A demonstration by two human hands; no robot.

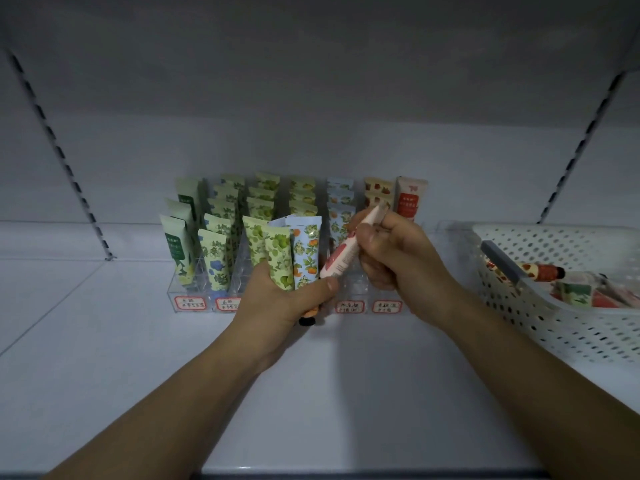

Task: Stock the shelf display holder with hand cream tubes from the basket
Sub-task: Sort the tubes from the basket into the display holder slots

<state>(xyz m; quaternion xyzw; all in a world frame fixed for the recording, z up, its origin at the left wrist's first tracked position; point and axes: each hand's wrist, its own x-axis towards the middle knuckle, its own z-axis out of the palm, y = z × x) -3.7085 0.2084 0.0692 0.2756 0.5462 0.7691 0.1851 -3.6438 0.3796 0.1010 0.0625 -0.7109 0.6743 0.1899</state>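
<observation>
two bare forearms reach in over the white shelf [311,393]; the left hand [277,303] is closed around a small bunch of tubes held upright, a green leaf-print tube [280,258] and a pale blue orange-print tube [306,251] side by side, a dark cap poking out under the palm; just to its right the right hand [398,258] is curled around a pink tube [341,256], which tilts from lower left up to upper right, its lower end touching the left thumb; behind the hands stands the clear display holder [188,299] with handwritten price labels [349,306] along its front edge; its rows hold upright tubes, green sorts on the left, blue in the middle, strawberry-print and a red-labelled tube [410,199] at the far right; at the right edge of the shelf sits the white perforated basket [554,327] with more tubes lying inside it; the grey back wall rises behind.
</observation>
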